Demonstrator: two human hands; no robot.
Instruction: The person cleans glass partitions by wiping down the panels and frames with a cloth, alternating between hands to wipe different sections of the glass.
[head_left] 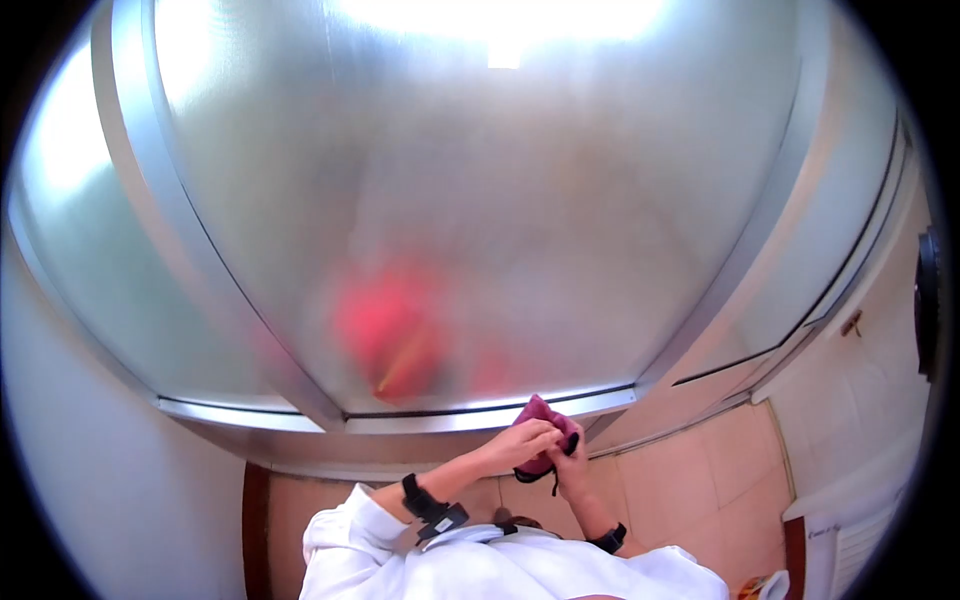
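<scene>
A small maroon cloth item (pixel 535 408) with a dark edge and a thin dark cord is held in front of my body, near the lower rail of a frosted glass panel. My left hand (pixel 522 443) has its fingers closed on the maroon item from the left side. From the right, my right hand (pixel 570 462) grips the same item, its fingers partly hidden behind the cloth. The two hands are close together and seem to touch. Black bands sit on both wrists.
The frosted glass panel (pixel 560 220) in a metal frame fills the view ahead, with a blurred red shape behind it. Pinkish floor tiles (pixel 690 480) lie below. A white wall (pixel 850 410) stands at the right, and a container (pixel 765 586) is at the lower right.
</scene>
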